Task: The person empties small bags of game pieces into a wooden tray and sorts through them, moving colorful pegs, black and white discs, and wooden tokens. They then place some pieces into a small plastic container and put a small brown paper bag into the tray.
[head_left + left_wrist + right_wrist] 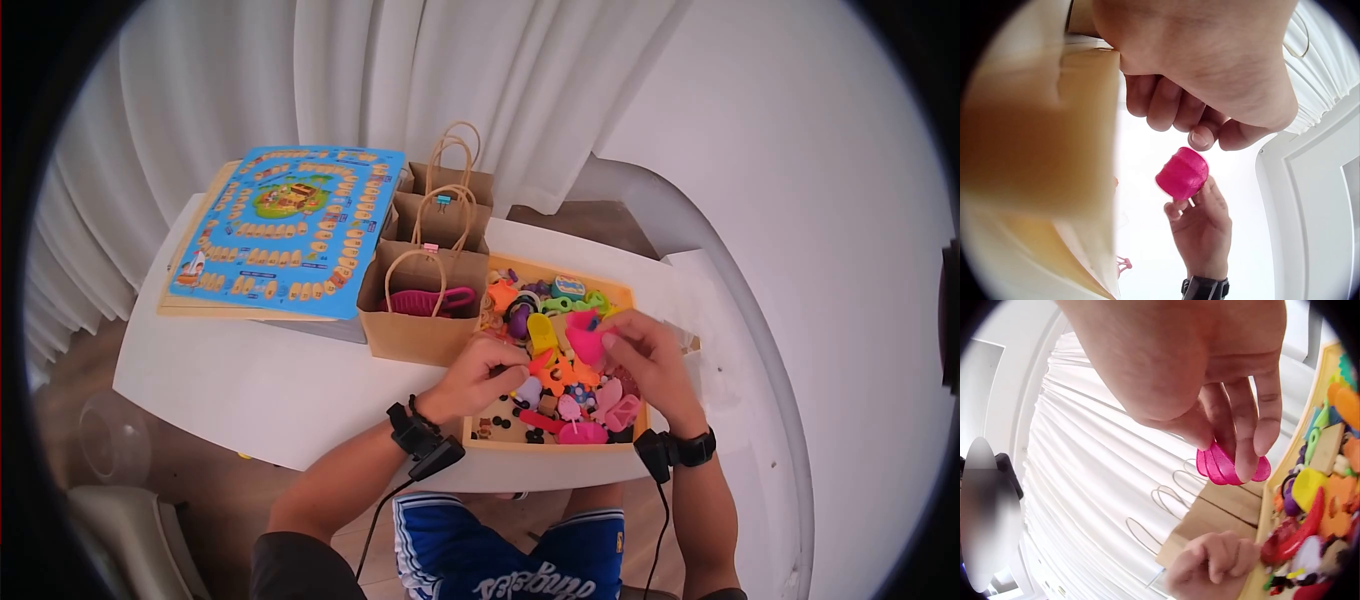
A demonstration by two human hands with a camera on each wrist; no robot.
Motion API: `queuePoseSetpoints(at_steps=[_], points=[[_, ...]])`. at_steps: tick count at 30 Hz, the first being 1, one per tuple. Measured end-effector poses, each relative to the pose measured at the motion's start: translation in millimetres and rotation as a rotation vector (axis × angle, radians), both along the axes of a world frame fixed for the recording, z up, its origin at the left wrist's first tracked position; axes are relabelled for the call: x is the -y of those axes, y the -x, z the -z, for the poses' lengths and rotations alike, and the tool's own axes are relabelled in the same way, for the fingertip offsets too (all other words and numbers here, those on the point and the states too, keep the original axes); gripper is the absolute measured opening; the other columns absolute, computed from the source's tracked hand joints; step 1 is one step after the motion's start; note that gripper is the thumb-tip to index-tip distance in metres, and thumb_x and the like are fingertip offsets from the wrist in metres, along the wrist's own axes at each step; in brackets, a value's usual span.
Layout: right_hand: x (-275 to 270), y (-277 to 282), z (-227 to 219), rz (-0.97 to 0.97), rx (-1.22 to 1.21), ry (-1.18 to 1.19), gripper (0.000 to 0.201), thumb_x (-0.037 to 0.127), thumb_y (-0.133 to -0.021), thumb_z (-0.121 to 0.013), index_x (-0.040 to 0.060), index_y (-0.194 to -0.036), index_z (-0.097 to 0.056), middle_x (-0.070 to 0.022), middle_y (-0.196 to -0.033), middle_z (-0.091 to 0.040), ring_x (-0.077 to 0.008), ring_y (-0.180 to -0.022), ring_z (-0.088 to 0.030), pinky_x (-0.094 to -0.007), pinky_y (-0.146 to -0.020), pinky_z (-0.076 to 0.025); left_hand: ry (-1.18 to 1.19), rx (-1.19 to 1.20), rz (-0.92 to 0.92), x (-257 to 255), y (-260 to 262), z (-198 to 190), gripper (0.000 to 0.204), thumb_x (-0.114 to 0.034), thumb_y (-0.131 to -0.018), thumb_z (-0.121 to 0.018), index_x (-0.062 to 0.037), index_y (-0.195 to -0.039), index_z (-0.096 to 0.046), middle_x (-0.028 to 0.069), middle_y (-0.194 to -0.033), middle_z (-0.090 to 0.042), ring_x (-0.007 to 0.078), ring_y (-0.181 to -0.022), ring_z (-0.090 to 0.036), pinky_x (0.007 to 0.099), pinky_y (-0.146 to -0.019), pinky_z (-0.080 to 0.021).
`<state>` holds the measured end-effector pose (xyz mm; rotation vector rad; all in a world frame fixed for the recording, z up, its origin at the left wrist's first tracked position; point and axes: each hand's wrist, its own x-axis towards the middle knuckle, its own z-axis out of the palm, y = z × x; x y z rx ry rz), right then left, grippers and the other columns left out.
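My right hand pinches a bright pink, ridged, cup-like piece between thumb and fingers, raised over the right part of a shallow wooden tray. My left hand is at the tray's left side, its fingers curled, with nothing visible in them. Small colourful pieces fill much of the tray, among them a yellow piece, an orange piece and a red curved piece.
Several brown paper bags with looped handles stand left of the tray; the front one holds a dark pink item. Farther left lies a blue game board on other flat boards. White curtains hang behind the white table.
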<state>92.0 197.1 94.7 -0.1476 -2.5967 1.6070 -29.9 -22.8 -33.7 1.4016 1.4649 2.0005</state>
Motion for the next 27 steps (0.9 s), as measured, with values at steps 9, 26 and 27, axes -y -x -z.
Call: queuePoseSetpoints(at_steps=[9,26,27], points=[[74,81,-38,-0.229,-0.167,0.267,0.017,0.009,-0.105,-0.061,-0.0032,-0.116,-0.066,-0.0097,-0.106,-0.074,-0.0132,-0.089,-0.071,-0.0273,-0.076,-0.056,0.004,0.020,-0.028,-1,-2,-2,0.025,-0.004,-0.091,-0.058,0.0027,-0.068,-0.050,0.0052,-0.058,-0.045,0.0137,-0.053,-0.043,0.0331,-0.053,-0.033],[-116,-50,64,0.452,-0.068,0.325,0.015,0.011,-0.102,-0.060,0.0015,-0.107,-0.070,-0.0015,-0.081,-0.065,-0.0098,-0.070,-0.059,-0.0249,-0.064,-0.046,0.067,0.010,0.017,1,-2,-1,0.019,-0.006,-0.092,-0.062,0.0037,-0.077,-0.056,0.0084,-0.063,-0.046,0.0169,-0.057,-0.045,0.0341,-0.055,-0.035],[-119,-53,66,0.469,-0.081,0.330,0.015,0.011,-0.102,-0.060,0.0015,-0.107,-0.070,-0.0015,-0.081,-0.065,-0.0098,-0.070,-0.059,-0.0249,-0.064,-0.046,0.101,0.023,0.029,1,-2,-4,0.019,-0.006,-0.092,-0.062,0.0036,-0.077,-0.056,0.0077,-0.064,-0.046,0.0161,-0.058,-0.045,0.0336,-0.055,-0.035]])
